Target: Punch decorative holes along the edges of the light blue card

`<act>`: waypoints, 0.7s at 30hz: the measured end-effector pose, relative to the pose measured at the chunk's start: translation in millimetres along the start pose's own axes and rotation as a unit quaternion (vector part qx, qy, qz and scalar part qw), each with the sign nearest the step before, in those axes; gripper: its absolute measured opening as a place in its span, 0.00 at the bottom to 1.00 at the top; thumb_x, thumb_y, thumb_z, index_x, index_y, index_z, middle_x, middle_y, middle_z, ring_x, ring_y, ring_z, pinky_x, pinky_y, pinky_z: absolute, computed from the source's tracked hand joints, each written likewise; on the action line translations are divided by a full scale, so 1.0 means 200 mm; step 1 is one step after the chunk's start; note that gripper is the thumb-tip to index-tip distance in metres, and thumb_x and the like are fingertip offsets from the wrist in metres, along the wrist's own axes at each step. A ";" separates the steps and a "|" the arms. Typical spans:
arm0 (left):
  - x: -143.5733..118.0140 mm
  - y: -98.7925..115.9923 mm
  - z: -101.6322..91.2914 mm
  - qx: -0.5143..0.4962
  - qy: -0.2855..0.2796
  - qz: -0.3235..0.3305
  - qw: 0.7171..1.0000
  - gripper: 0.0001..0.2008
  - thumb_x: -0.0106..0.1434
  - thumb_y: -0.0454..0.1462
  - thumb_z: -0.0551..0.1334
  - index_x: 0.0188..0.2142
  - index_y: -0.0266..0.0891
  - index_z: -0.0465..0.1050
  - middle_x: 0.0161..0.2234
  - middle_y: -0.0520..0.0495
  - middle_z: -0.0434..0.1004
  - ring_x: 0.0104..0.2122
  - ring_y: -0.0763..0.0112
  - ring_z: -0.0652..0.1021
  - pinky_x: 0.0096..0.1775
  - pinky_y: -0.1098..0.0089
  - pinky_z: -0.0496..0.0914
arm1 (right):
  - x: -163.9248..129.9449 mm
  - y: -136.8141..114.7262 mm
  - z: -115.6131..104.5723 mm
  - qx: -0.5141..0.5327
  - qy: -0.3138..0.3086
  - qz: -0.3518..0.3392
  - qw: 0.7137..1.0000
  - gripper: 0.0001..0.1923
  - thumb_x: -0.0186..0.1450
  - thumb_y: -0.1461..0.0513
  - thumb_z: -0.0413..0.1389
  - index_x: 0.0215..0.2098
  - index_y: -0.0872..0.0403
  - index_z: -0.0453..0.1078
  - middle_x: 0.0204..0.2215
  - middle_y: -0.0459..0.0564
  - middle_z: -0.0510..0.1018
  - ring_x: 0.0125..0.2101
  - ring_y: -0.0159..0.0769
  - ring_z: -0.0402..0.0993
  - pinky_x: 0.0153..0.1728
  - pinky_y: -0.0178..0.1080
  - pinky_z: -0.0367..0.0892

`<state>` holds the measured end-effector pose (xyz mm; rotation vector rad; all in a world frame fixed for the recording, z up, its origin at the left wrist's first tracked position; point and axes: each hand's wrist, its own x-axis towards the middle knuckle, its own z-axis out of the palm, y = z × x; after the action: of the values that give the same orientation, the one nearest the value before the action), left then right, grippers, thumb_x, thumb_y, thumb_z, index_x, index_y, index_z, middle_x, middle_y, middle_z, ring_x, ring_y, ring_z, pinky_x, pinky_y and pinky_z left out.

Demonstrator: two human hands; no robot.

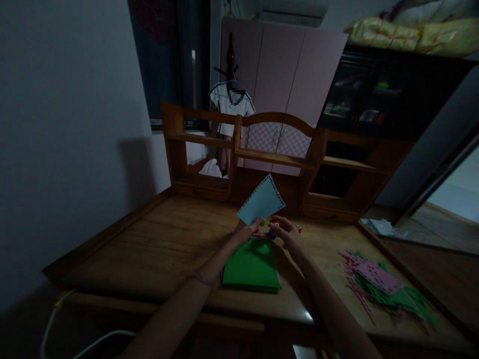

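Two hands meet above a wooden desk (157, 249). Left hand (245, 232) pinches the lower corner of a pale blue sheet (262, 200), holding it upright and tilted. Below lies a green paper stack (251, 267). Right hand (286, 230) curls over small colourful bits, grip unclear. Farther right lie pink and green scraps (381, 286).
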<state>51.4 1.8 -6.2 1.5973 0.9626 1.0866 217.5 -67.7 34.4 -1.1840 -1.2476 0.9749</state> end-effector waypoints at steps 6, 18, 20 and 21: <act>0.02 -0.02 0.01 -0.005 0.037 0.048 0.998 0.22 0.58 0.54 0.57 0.32 0.35 0.73 0.30 0.47 0.74 0.29 0.71 0.73 0.33 0.73 0.67 | 0.02 0.06 0.01 0.046 -0.040 -0.032 0.998 0.26 0.48 0.53 0.67 0.45 0.49 0.73 0.38 0.50 0.79 0.40 0.44 0.75 0.39 0.42 0.69; 0.02 -0.03 0.01 0.006 0.015 0.054 0.998 0.21 0.59 0.52 0.58 0.39 0.38 0.75 0.41 0.45 0.77 0.41 0.66 0.75 0.49 0.68 0.66 | 0.05 0.11 0.00 0.070 -0.044 -0.037 0.996 0.23 0.45 0.55 0.69 0.39 0.51 0.72 0.36 0.49 0.80 0.38 0.41 0.76 0.40 0.41 0.69; 0.02 -0.02 0.01 0.018 0.012 0.063 0.998 0.20 0.59 0.51 0.59 0.39 0.39 0.75 0.40 0.46 0.78 0.41 0.65 0.75 0.51 0.66 0.65 | 0.06 0.12 0.00 0.060 -0.043 -0.032 0.997 0.23 0.45 0.55 0.69 0.38 0.51 0.72 0.35 0.49 0.79 0.36 0.41 0.76 0.39 0.41 0.69; 0.01 -0.02 0.00 0.027 0.008 0.065 0.997 0.19 0.59 0.51 0.58 0.38 0.39 0.75 0.38 0.46 0.78 0.41 0.64 0.75 0.51 0.66 0.64 | 0.06 0.12 0.00 0.055 -0.042 -0.031 0.997 0.23 0.45 0.55 0.69 0.38 0.51 0.73 0.35 0.49 0.79 0.36 0.40 0.75 0.39 0.40 0.69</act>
<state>52.4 4.4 -8.8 1.7175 0.9146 1.1718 220.9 -52.1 13.5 -1.0218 -1.2733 1.0427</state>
